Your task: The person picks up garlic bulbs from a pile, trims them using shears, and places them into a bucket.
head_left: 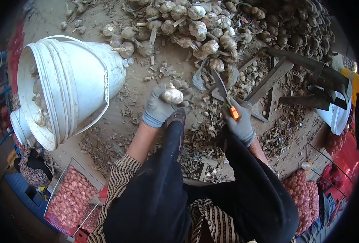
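Observation:
My left hand [160,104], in a grey glove, holds a whitish garlic bulb [172,95] up near the middle of the view. The fingers are curled beneath and behind the bulb. My right hand [241,121], gloved too, is closed around a cutting tool [221,86] with an orange handle and a long pointed metal blade. That blade points up and left, apart from the bulb; whether it is one blade or a pair, I cannot tell. Beyond both hands lies a large heap of garlic bulbs [197,30], some with stems attached.
A white bucket [76,73] lies tipped at the left with bulbs inside. Angled metal bars [270,81] stand at right, near another white bucket [336,115]. Dry peelings and stem bits [203,141] litter the ground. Net sacks of garlic [72,194] and another person [34,168] are at lower left.

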`<state>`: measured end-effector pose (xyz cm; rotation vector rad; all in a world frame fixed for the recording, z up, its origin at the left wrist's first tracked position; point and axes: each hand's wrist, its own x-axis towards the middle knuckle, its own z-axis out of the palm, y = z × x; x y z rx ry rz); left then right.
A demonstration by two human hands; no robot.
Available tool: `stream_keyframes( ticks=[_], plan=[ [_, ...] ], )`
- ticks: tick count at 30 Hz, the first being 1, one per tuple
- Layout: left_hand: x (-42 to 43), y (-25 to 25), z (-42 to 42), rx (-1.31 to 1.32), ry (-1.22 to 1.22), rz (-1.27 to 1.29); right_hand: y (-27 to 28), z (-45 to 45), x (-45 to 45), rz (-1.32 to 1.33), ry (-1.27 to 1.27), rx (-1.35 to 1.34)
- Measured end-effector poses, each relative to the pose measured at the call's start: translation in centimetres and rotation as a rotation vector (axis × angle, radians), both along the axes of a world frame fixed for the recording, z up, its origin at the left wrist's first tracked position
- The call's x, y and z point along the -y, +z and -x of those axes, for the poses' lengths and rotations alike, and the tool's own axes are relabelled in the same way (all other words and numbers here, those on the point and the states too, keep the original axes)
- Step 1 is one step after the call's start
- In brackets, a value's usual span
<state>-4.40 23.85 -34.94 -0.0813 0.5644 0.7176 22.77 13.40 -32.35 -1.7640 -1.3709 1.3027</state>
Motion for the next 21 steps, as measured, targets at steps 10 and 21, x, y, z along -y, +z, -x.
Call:
stream_keyframes(
  ticks=[10, 21],
  plan=[
    [-12.4, -5.8, 4.2, -2.282, -0.501, -0.961, -0.2, 0.0, -0.1, 0.062, 0.015, 0.043],
    [-3.6, 1.6, 3.1, -1.356, -0.421, -1.163, 1.7, -0.1, -1.3, 0.031, 0.336, 0.256]
  ],
)
